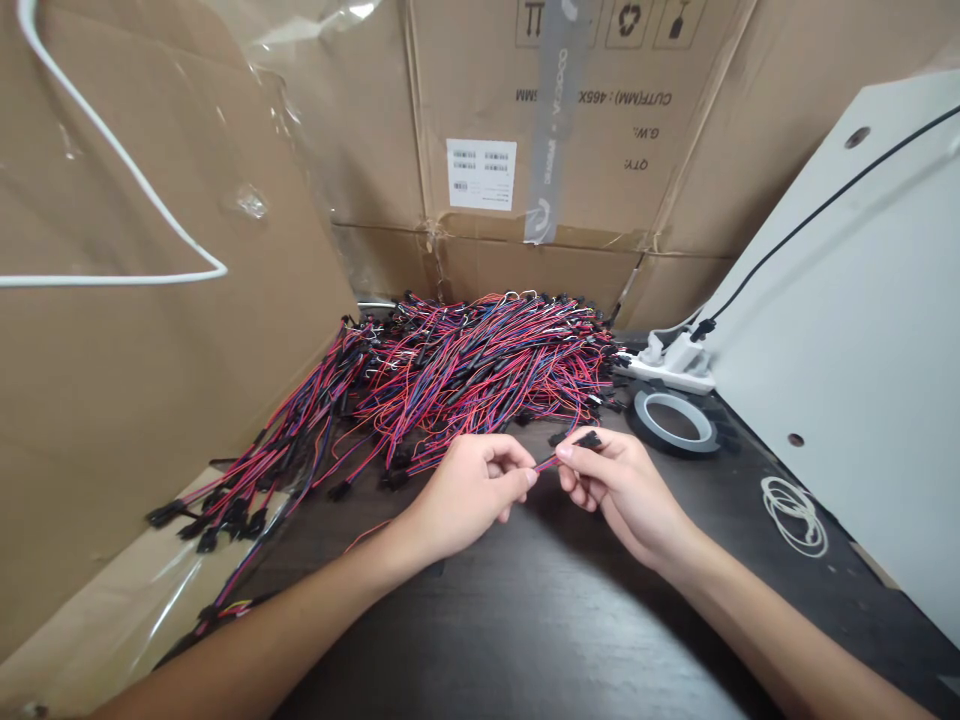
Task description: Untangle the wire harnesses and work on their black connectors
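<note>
Between my two hands runs a short red and blue wire lead [547,463] with a black connector [589,440] at its right end. My left hand [480,490] pinches the wires between thumb and fingertips. Close beside it, my right hand [615,485] grips the lead just behind the connector with thumb and forefinger. Just beyond both hands lies a large heap of similar red, blue and black wire leads [487,365]. A smaller bunch of leads [277,450] spreads to the left, its black connectors pointing toward me.
Right of the heap lies a roll of black tape [675,425] near a white power strip [667,370] with plugs. A coiled white cord [795,515] rests by a white panel [847,300]. Cardboard boxes [480,100] wall in the back and left of the dark table [495,640].
</note>
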The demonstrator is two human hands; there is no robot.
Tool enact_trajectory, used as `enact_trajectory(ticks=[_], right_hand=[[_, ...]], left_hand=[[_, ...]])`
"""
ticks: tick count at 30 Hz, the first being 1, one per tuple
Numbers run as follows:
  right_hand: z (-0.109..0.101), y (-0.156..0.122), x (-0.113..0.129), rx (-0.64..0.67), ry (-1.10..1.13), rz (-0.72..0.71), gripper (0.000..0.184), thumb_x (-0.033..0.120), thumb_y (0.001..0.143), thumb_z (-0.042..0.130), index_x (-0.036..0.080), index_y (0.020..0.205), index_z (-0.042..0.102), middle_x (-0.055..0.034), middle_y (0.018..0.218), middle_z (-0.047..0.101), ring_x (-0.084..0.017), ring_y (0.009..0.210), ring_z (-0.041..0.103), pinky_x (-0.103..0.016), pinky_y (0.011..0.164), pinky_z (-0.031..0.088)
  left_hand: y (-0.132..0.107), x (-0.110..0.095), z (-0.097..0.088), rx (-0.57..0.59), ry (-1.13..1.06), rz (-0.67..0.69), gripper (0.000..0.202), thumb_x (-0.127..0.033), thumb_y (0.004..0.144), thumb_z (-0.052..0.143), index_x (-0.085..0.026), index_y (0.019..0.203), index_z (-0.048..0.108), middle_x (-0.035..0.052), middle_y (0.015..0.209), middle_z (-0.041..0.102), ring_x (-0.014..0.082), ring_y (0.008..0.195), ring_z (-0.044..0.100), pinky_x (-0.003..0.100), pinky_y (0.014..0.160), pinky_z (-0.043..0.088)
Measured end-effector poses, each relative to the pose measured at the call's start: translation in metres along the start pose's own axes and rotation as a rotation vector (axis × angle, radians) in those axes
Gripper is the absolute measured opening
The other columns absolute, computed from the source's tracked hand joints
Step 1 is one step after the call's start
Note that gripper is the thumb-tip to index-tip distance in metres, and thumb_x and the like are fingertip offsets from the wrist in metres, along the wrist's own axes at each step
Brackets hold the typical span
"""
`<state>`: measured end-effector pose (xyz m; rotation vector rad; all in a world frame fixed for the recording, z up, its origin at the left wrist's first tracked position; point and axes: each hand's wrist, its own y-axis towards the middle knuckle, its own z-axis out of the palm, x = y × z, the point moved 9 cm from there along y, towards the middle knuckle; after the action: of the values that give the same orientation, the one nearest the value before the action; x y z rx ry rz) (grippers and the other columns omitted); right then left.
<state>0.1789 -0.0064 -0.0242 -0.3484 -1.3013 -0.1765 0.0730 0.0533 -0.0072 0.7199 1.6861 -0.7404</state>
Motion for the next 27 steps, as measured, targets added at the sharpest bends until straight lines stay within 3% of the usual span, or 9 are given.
enact_trajectory(ticks=[10, 16, 27], right_hand=[[0.0049, -0.0006, 0.0063, 0.021, -0.063, -0.082, 0.023, 0.033, 0.070, 0.073, 0.013, 0.072, 0.062, -0.0007, 0.057, 0.058, -0.007, 0.049, 0.048, -0.019, 0.044, 0.032], [0.0061, -0.0003, 0.0041, -0.001, -0.024, -0.051, 0.019, 0.027, 0.067, 0.074, 0.013, 0.072, 0.062, -0.0005, 0.058, 0.059, -0.007, 0.048, 0.048, -0.019, 0.044, 0.033], [0.0086, 0.0002, 0.0017, 0.119, -0.041, -0.009, 0.015, 0.022, 0.069, 0.070, 0.012, 0.074, 0.059, -0.0012, 0.060, 0.061, -0.008, 0.049, 0.051, -0.017, 0.044, 0.038]], left_hand=[[-0.0012, -0.0026, 0.0007, 0.011, 0.007, 0.005, 0.009, -0.020, 0.078, 0.054, -0.012, 0.075, 0.054, -0.0027, 0.056, 0.054, 0.0036, 0.036, 0.043, 0.013, 0.034, 0.031], [-0.0011, -0.0011, 0.0014, 0.011, 0.017, 0.022, 0.008, -0.019, 0.077, 0.054, -0.012, 0.074, 0.054, -0.0025, 0.057, 0.054, 0.0038, 0.037, 0.043, 0.014, 0.035, 0.032], [-0.0018, -0.0020, 0.0021, 0.018, 0.011, 0.010, 0.009, -0.020, 0.074, 0.056, -0.012, 0.071, 0.054, -0.0027, 0.055, 0.054, 0.0045, 0.038, 0.041, 0.015, 0.036, 0.031]])
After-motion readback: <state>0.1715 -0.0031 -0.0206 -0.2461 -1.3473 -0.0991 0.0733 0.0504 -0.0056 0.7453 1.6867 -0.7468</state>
